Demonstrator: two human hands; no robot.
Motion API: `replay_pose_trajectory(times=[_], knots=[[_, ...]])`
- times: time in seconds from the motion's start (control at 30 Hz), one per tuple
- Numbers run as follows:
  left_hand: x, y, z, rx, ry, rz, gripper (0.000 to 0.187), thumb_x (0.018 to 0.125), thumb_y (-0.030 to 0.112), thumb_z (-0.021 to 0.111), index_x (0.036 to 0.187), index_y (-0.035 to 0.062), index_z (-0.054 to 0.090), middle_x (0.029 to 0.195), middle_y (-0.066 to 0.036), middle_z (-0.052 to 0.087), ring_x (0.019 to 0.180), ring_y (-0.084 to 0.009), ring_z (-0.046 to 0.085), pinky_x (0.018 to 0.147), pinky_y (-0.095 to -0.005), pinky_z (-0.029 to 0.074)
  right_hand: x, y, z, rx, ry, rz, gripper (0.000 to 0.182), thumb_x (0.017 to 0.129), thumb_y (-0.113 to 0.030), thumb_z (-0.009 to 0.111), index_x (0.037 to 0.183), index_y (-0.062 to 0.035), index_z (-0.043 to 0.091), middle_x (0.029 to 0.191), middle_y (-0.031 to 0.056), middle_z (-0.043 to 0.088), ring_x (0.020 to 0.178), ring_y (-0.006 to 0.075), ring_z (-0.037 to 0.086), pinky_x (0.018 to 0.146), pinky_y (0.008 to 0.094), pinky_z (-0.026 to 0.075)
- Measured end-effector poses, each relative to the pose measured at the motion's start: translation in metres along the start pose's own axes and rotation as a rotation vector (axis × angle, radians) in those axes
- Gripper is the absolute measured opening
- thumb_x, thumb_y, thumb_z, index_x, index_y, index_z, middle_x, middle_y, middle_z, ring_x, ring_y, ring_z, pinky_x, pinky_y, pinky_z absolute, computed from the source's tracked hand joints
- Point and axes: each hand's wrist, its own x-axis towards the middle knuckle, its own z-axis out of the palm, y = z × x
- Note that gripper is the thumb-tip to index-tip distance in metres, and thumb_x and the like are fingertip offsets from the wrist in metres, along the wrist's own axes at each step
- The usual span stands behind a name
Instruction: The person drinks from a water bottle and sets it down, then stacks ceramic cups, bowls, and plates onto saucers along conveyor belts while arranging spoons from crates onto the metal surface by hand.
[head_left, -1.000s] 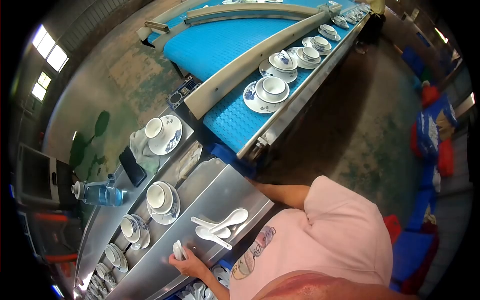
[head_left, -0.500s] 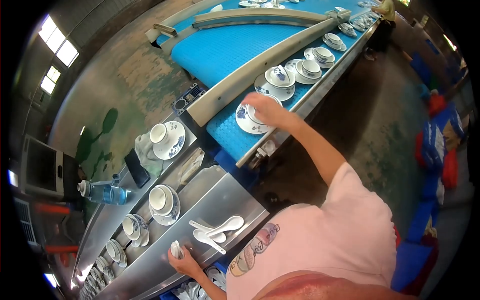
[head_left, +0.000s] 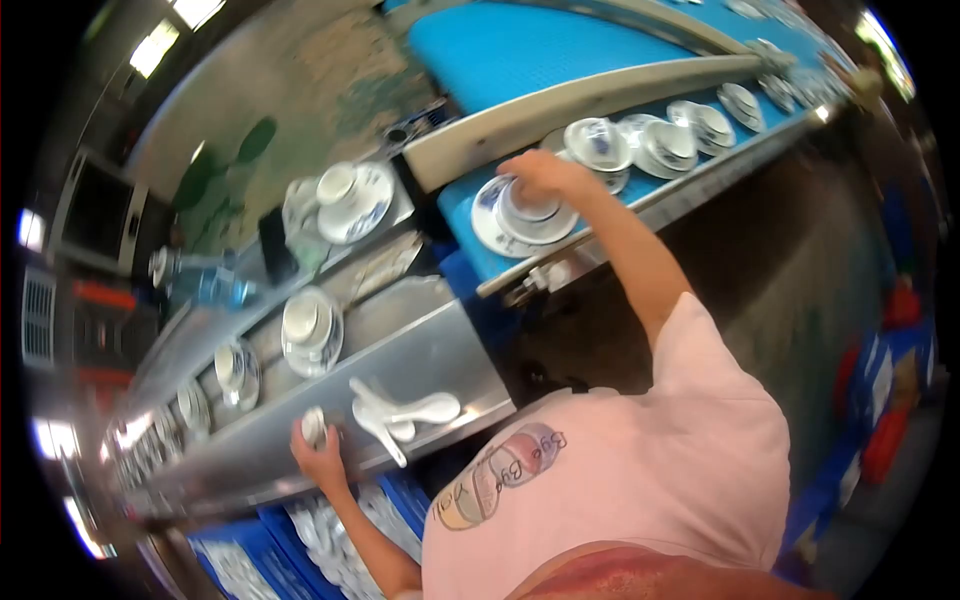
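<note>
- Head view: left hand [head_left: 318, 458] pinched small white piece [head_left: 314, 428], blurred, above counter [head_left: 440, 338], near spoons [head_left: 405, 412].
- Same view: right hand [head_left: 545, 178] curled over bowl [head_left: 530, 208], couldn't tell if pinching; bowl sat on plate [head_left: 487, 218], blue belt [head_left: 459, 203].

Bright white windows [head_left: 154, 48] at your upper left, glare on your grey metal desk [head_left: 430, 345], edges curved, blurred, right floor shadowed.

The long flat belt [head_left: 530, 50] is bright blue. The round white china plate [head_left: 487, 222] has blue pictures, maybe flowers, but they look blurry. The long-handled china spoons [head_left: 432, 408] are plain white. The soft short-sleeved shirt [head_left: 650, 470] is pink, with black letters over purple, pink and yellow shapes.
</note>
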Motion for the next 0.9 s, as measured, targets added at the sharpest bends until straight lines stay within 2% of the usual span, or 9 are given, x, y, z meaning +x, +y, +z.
replay_pose_trajectory(times=[0.1, 0.23, 0.43, 0.47, 0.57, 0.6, 0.73, 0.87, 0.9], knots=[[0.004, 0.006, -0.003, 0.022, -0.054, -0.009, 0.053, 0.065, 0.016, 0.073, 0.113, 0.0058, 0.053, 0.107, -0.015, 0.056, 0.099, -0.0315, 0.052, 0.086, -0.0388, 0.041, 0.000, -0.002, 0.000, 0.112, 0.010, -0.121, 0.055, 0.063, -0.018, 0.064, 0.117, -0.0082, 0.055, 0.108, 0.0173, 0.059, 0.098, 0.0310, 0.057, 0.087, 0.0358, 0.045], [0.007, 0.007, -0.002, 0.047, 0.021, 0.003, 0.054, 0.063, 0.020, 0.075, 0.111, 0.0075, 0.055, 0.102, -0.014, 0.058, 0.096, -0.0307, 0.053, 0.085, -0.0377, 0.041, -0.006, -0.034, -0.011, 0.215, -0.080, -0.076, 0.057, 0.063, -0.020, 0.063, 0.117, -0.0047, 0.054, 0.110, 0.0179, 0.059, 0.099, 0.0292, 0.058, 0.087, 0.0335, 0.043], [0.012, 0.016, -0.008, 0.069, -0.008, 0.084, 0.051, 0.061, 0.019, 0.073, 0.108, 0.0079, 0.056, 0.097, -0.011, 0.058, 0.091, -0.0299, 0.053, 0.080, -0.0377, 0.043, 0.003, -0.059, 0.028, 0.829, -0.089, -0.073, 0.054, 0.067, -0.012, 0.057, 0.120, -0.0033, 0.050, 0.105, 0.0117, 0.059, 0.098, 0.0206, 0.054, 0.088, 0.0303, 0.039], [0.013, 0.018, -0.009, 0.067, -0.017, 0.094, 0.051, 0.061, 0.019, 0.073, 0.107, 0.0079, 0.056, 0.097, -0.011, 0.058, 0.091, -0.0299, 0.053, 0.079, -0.0375, 0.043, 0.013, -0.062, 0.041, 0.807, -0.056, -0.124, 0.052, 0.068, -0.011, 0.055, 0.120, -0.0037, 0.049, 0.102, 0.0111, 0.059, 0.091, 0.0198, 0.057, 0.078, 0.0301, 0.045], [0.016, 0.023, -0.010, 0.125, -0.047, 0.082, 0.050, 0.061, 0.020, 0.072, 0.107, 0.0082, 0.056, 0.094, -0.010, 0.058, 0.093, -0.0294, 0.053, 0.080, -0.0369, 0.043, 0.027, -0.105, 0.058, 0.829, -0.152, -0.137, 0.050, 0.069, -0.010, 0.052, 0.118, -0.0031, 0.049, 0.098, 0.0103, 0.060, 0.080, 0.0190, 0.059, 0.061, 0.0292, 0.050], [0.016, 0.017, -0.009, 0.110, -0.049, 0.017, 0.050, 0.062, 0.022, 0.073, 0.107, 0.0071, 0.055, 0.095, -0.011, 0.058, 0.092, -0.0305, 0.054, 0.080, -0.0378, 0.043, 0.032, -0.118, 0.072, 0.843, -0.103, -0.186, 0.048, 0.070, -0.010, 0.050, 0.118, -0.0035, 0.048, 0.095, 0.0099, 0.060, 0.071, 0.0179, 0.059, 0.049, 0.0284, 0.049], [0.058, 0.026, -0.006, 0.175, -0.119, -0.383, 0.055, 0.064, 0.031, 0.075, 0.105, 0.0018, 0.052, 0.096, -0.018, 0.060, 0.090, -0.0342, 0.057, 0.078, -0.0407, 0.045, 0.035, -0.161, 0.088, 0.664, -0.050, -0.274, 0.044, 0.078, -0.020, 0.058, 0.119, -0.0048, 0.050, 0.095, 0.0149, 0.060, 0.075, 0.0195, 0.061, 0.061, 0.0320, 0.050], [0.103, 0.006, 0.006, 0.032, 0.037, -0.505, 0.062, 0.063, 0.037, 0.076, 0.102, -0.0043, 0.051, 0.097, -0.024, 0.059, 0.089, -0.0367, 0.058, 0.077, -0.0406, 0.045, 0.009, -0.170, 0.038, 0.735, -0.076, -0.246, 0.035, 0.081, -0.017, 0.060, 0.113, -0.0043, 0.055, 0.097, 0.0134, 0.061, 0.082, 0.0183, 0.060, 0.072, 0.0289, 0.048], [0.113, 0.000, 0.006, 0.055, 0.083, -0.523, 0.063, 0.063, 0.037, 0.076, 0.103, -0.0048, 0.051, 0.097, -0.024, 0.059, 0.089, -0.0367, 0.057, 0.078, -0.0405, 0.045, 0.009, -0.154, 0.027, 0.622, 0.056, -0.298, 0.034, 0.081, -0.009, 0.058, 0.114, -0.0044, 0.055, 0.101, 0.0127, 0.060, 0.085, 0.0180, 0.060, 0.073, 0.0285, 0.048]])
